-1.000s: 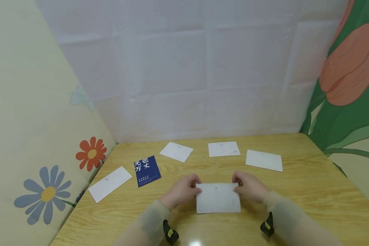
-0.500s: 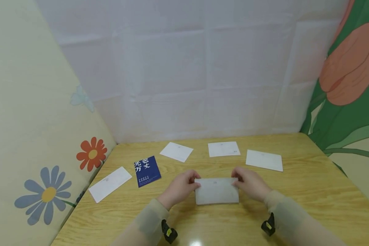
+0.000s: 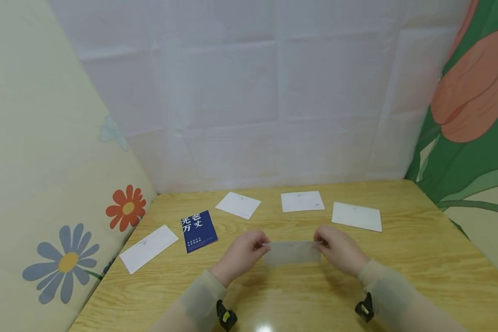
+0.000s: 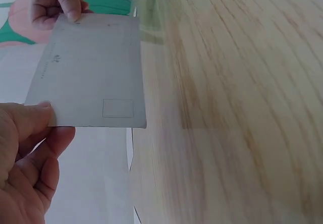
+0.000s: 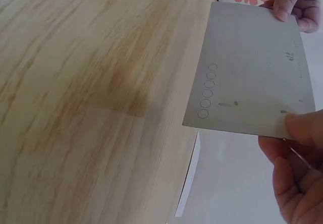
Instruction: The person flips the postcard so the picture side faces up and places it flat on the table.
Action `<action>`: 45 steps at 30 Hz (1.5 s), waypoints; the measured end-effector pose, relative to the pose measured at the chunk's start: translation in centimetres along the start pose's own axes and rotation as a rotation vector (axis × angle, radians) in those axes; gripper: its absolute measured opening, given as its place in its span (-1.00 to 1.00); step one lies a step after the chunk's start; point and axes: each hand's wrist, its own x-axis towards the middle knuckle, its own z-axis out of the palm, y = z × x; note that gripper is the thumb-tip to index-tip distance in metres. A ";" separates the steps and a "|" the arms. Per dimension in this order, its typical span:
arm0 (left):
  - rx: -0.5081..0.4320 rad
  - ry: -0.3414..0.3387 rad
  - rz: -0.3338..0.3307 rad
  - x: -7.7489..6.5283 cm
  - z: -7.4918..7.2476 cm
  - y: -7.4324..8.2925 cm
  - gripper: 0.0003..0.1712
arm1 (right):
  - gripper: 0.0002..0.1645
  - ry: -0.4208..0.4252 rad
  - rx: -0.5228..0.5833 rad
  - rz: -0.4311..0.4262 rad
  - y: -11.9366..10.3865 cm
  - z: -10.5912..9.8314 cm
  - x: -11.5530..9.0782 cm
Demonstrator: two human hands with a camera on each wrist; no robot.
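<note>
In the head view, a postcard [image 3: 292, 254] is held up over the table between both hands. My left hand [image 3: 242, 256] pinches its left end near the far edge, thumb on top. At the opposite end, my right hand [image 3: 341, 251] grips it the same way. The left wrist view shows the card's face [image 4: 93, 72] with a printed stamp box and a small emblem. Postcode circles run along one end of the postcard [image 5: 247, 72] in the right wrist view. Its underside is hidden.
Around the far part of the wooden table [image 3: 423, 258] lie white cards [image 3: 148, 249], [image 3: 238, 205], [image 3: 302, 201], [image 3: 356, 216], and a blue card with white characters [image 3: 199, 231]. A white cloth [image 3: 274, 92] hangs behind, with flower-patterned walls [image 3: 66, 161] at the sides.
The postcard has tilted, so its face looks narrower and darker in the head view, its near edge shifting up the picture. Both hands rose slightly in view and kept their pinch. The other cards stayed put.
</note>
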 end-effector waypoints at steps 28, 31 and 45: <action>0.234 -0.048 0.269 -0.6 0.4 -0.6 -0.88 | -0.75 -0.079 -0.117 -0.210 0.3 0.1 -1.2; 0.225 -0.059 0.282 -0.7 0.3 -0.7 -0.90 | -0.74 -0.086 -0.106 -0.233 0.4 0.1 -1.2; 0.273 -0.145 0.357 -1.0 0.0 -0.4 -0.91 | -0.68 -0.102 -0.103 -0.343 0.8 0.3 -1.6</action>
